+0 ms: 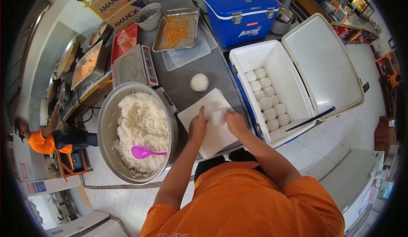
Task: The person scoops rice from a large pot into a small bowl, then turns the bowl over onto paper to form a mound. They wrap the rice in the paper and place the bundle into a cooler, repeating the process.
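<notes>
My left hand [198, 125] and my right hand [236, 123] are on either side of a small white wrapped bundle [218, 117], each with its fingers closed at one end of the wrapper. My left index finger points forward. The bundle is slightly blurred, and its contents cannot be made out clearly. Under it lies a stack of white paper sheets [208, 145]. Just beyond the paper is a small round bowl of rice [199, 82]. On my left stands a big metal pot [104, 137] of cooked rice [142, 126], with a purple spoon [142, 152] resting on the rice.
At right, an open cooler [297, 88] holds several round white bundles [266, 103]. A closed blue cooler [242, 14] stands behind it. A scale [146, 65] and a metal tray [155, 45] with orange crumbs are at far left. A person in orange [42, 141] works at the stove side.
</notes>
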Action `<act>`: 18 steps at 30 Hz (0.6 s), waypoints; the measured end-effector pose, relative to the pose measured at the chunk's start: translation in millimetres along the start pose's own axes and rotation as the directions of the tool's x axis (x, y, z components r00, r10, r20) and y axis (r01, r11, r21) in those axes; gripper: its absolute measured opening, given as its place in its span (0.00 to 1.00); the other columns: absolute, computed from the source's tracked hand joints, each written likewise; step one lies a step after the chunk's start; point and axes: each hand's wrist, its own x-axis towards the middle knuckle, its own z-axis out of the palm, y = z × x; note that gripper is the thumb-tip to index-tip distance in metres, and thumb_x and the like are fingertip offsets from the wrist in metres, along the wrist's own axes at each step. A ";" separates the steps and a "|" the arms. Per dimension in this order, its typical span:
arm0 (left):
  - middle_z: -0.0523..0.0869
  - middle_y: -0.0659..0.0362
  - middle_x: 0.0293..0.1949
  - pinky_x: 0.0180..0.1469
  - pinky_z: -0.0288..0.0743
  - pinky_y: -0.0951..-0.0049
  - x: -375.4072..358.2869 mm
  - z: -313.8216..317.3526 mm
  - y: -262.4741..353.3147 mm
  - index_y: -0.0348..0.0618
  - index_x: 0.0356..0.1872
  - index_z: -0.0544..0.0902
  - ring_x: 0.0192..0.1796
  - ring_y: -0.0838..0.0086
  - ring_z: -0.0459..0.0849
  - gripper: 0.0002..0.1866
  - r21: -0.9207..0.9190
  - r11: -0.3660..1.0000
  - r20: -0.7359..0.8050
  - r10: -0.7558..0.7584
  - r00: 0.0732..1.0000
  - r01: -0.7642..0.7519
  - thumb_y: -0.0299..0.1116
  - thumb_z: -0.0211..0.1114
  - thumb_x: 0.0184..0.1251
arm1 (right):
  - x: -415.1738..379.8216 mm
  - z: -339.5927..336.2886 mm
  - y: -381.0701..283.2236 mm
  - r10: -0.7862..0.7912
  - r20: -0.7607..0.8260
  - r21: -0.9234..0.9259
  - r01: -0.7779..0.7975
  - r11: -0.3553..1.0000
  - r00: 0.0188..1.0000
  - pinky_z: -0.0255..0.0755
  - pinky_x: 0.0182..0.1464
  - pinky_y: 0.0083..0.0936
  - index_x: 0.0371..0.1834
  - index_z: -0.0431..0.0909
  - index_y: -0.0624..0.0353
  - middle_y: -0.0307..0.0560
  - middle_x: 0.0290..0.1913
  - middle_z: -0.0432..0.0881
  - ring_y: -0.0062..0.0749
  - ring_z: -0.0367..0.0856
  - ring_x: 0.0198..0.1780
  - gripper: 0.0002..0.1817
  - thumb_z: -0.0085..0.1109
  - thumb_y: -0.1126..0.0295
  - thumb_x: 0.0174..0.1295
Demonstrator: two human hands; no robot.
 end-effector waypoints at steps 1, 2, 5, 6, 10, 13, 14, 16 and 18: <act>0.87 0.44 0.50 0.59 0.81 0.53 5.8 1.1 3.9 0.42 0.59 0.85 0.59 0.54 0.85 0.21 -0.001 1.000 -0.003 -0.003 1.000 0.003 0.24 0.71 0.63 | 9.6 -15.6 -13.7 0.133 0.037 0.014 -0.134 0.991 0.990 0.83 0.48 0.53 0.43 0.84 0.63 0.60 0.40 0.86 0.62 0.89 0.46 0.08 0.62 0.70 0.66; 0.87 0.44 0.46 0.56 0.82 0.54 11.6 4.1 4.9 0.40 0.52 0.86 0.55 0.51 0.86 0.16 0.176 0.972 -0.222 0.193 0.956 -0.155 0.24 0.71 0.62 | 18.0 -25.6 -21.0 0.264 0.075 0.022 -0.266 0.964 0.962 0.83 0.46 0.53 0.39 0.85 0.62 0.59 0.37 0.86 0.62 0.89 0.43 0.06 0.64 0.72 0.63; 0.85 0.44 0.38 0.51 0.82 0.52 40.1 26.6 -23.8 0.37 0.43 0.87 0.45 0.47 0.86 0.09 0.343 0.888 -0.339 0.422 0.841 -0.308 0.24 0.72 0.61 | 34.0 -22.6 -4.4 0.017 0.020 0.014 -0.018 1.000 1.000 0.83 0.47 0.54 0.39 0.85 0.63 0.61 0.38 0.85 0.62 0.89 0.44 0.07 0.63 0.73 0.62; 0.83 0.45 0.34 0.48 0.82 0.51 44.1 27.3 -26.1 0.36 0.39 0.87 0.40 0.44 0.85 0.07 0.305 0.884 -0.290 0.441 0.849 -0.355 0.25 0.73 0.60 | 31.4 -22.2 -2.0 0.016 0.020 0.012 -0.017 1.000 1.000 0.83 0.47 0.54 0.39 0.85 0.63 0.61 0.38 0.85 0.62 0.89 0.44 0.07 0.63 0.73 0.62; 0.84 0.46 0.35 0.45 0.82 0.50 12.5 41.5 -32.4 0.35 0.33 0.86 0.38 0.47 0.86 0.05 0.163 0.925 -0.308 0.377 0.873 -0.342 0.25 0.73 0.59 | 2.5 -6.7 -2.2 -0.011 -0.014 0.141 0.013 0.990 1.000 0.82 0.46 0.52 0.38 0.85 0.63 0.61 0.40 0.85 0.60 0.88 0.43 0.05 0.63 0.75 0.62; 0.85 0.46 0.32 0.44 0.82 0.51 -8.4 50.3 -23.2 0.35 0.34 0.87 0.35 0.49 0.86 0.05 0.037 0.961 -0.419 0.262 0.869 -0.272 0.24 0.73 0.60 | -7.0 11.0 -4.0 0.028 -0.178 0.269 0.022 0.963 0.984 0.82 0.45 0.48 0.39 0.86 0.63 0.60 0.39 0.85 0.59 0.87 0.41 0.06 0.62 0.76 0.63; 0.86 0.45 0.32 0.44 0.82 0.54 -10.9 48.8 -21.6 0.34 0.37 0.88 0.36 0.50 0.88 0.05 -0.027 0.967 -0.412 0.221 0.884 -0.254 0.23 0.71 0.61 | -7.9 16.1 -6.5 0.050 -0.261 0.316 0.036 0.948 0.964 0.81 0.45 0.45 0.40 0.87 0.63 0.60 0.39 0.85 0.59 0.87 0.40 0.07 0.62 0.76 0.63; 0.88 0.44 0.32 0.44 0.83 0.56 -8.2 47.2 -17.8 0.34 0.40 0.89 0.37 0.52 0.89 0.06 -0.086 0.967 -0.411 0.187 0.892 -0.242 0.23 0.70 0.63 | -5.5 27.9 -4.8 0.062 -0.334 0.395 0.080 0.915 0.940 0.81 0.45 0.42 0.41 0.87 0.63 0.60 0.39 0.86 0.56 0.87 0.40 0.06 0.62 0.75 0.64; 0.91 0.44 0.34 0.47 0.84 0.64 -11.3 51.6 -11.2 0.34 0.45 0.90 0.40 0.59 0.93 0.09 -0.415 0.900 -0.360 -0.023 0.933 -0.138 0.23 0.69 0.66 | -1.1 19.4 -9.2 0.082 -0.404 0.467 0.128 0.875 0.911 0.80 0.45 0.39 0.41 0.87 0.64 0.59 0.39 0.86 0.52 0.87 0.40 0.07 0.63 0.74 0.66</act>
